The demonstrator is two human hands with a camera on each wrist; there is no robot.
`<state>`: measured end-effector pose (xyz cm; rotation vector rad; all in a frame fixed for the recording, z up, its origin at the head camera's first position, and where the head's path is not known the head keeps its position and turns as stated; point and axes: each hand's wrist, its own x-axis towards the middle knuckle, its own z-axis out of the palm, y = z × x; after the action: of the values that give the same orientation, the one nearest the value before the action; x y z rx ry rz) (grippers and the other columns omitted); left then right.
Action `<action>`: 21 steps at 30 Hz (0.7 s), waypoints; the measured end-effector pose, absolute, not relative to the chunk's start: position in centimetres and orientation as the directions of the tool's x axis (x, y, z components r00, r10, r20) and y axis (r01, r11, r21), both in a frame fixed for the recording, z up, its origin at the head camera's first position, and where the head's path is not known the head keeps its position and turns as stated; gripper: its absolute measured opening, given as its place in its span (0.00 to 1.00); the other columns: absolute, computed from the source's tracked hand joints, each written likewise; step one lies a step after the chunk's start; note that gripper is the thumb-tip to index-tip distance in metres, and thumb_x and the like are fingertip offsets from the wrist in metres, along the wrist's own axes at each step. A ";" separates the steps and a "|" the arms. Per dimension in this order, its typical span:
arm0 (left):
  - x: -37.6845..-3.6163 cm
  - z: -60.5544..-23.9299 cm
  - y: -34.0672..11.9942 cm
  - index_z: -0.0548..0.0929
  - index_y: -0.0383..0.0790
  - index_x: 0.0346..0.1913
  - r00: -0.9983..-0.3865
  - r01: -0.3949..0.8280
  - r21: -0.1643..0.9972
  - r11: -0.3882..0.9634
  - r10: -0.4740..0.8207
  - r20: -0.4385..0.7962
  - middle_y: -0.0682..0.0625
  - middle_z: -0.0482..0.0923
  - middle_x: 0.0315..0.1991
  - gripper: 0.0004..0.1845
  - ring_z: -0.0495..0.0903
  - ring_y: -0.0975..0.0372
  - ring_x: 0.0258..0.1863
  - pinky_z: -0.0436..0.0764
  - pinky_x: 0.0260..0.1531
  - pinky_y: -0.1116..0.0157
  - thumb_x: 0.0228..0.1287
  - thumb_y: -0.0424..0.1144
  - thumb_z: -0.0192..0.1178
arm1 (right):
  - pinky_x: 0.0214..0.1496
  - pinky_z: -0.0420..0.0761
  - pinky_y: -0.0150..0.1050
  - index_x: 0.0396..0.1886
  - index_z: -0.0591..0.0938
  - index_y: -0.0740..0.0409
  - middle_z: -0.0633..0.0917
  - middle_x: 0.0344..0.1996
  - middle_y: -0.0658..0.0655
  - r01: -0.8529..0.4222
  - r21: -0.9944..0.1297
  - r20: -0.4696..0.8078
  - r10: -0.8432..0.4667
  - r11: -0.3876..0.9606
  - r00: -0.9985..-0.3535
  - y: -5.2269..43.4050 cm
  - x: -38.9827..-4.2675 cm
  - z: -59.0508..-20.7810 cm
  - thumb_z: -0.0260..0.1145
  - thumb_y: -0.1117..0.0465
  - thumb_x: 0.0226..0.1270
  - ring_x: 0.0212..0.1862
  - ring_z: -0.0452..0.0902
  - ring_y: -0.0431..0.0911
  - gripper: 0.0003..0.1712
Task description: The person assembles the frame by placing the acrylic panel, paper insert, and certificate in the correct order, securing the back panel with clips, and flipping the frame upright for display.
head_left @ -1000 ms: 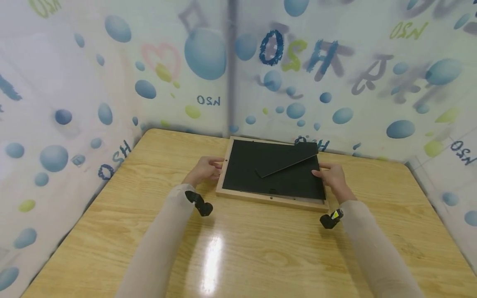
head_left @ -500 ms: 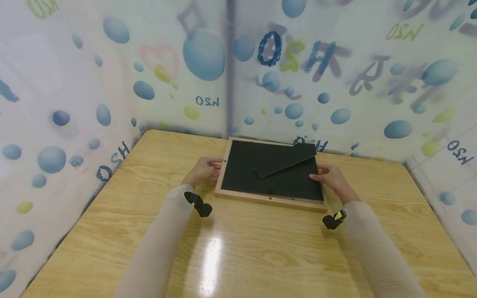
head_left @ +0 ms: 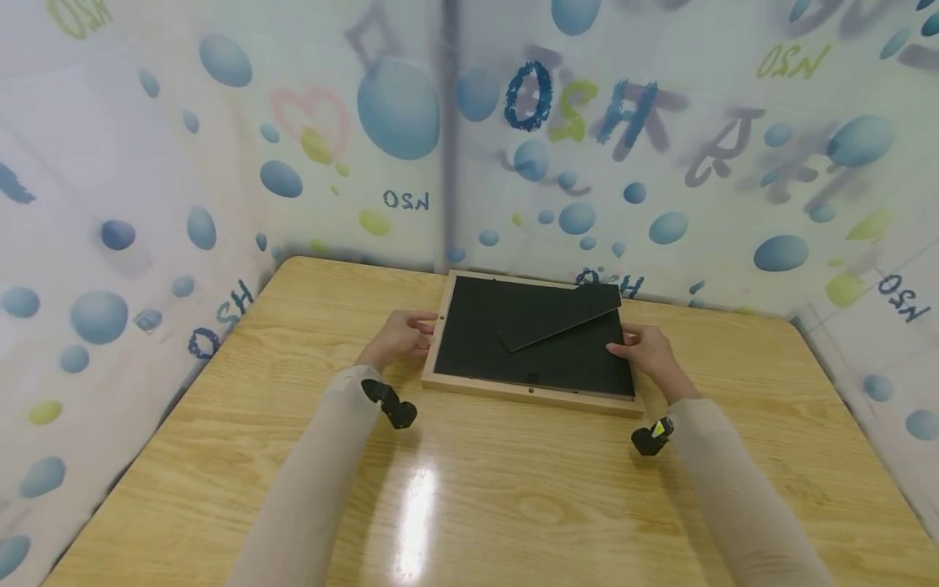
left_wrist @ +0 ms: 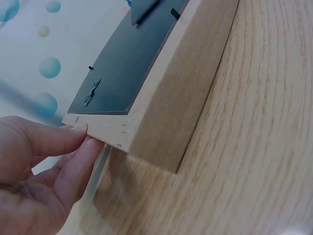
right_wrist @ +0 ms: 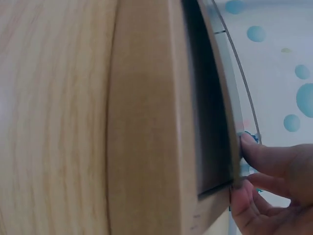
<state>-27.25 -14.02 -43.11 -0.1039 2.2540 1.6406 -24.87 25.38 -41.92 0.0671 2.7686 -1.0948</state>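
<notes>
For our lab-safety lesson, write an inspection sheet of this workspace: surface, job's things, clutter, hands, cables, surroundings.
Surface: wooden table, glossy, with a light glare.
Job's things: wooden frame lying face down, black backing up; its stand flap is raised.
Clutter: nothing seen.
Hands: left hand pinches the frame's left edge; right hand holds its right edge, fingertips on the backing's rim.
Cables: nothing seen.
Surroundings: bubble-patterned curtain on three sides.

Item count: one picture frame (head_left: 530,342) on one wooden table (head_left: 484,489); one black stand flap (head_left: 561,315) on the frame; two hands beside the frame.
</notes>
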 end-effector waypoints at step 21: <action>-27.3 -43.2 -14.1 0.69 0.36 0.63 -0.935 -0.256 0.906 0.336 0.150 -0.320 0.37 0.71 0.52 0.28 0.76 0.54 0.43 0.79 0.41 0.61 0.58 0.20 0.53 | 0.50 0.73 0.53 0.64 0.60 0.74 0.71 0.52 0.78 0.095 -0.648 -0.152 -0.006 0.755 -0.988 25.0 -24.7 -41.8 0.61 0.62 0.64 0.54 0.68 0.65 0.34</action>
<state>-27.32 -14.08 -43.22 -0.0943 2.2593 1.6279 -24.70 25.03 -41.78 0.0715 2.8061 -1.0480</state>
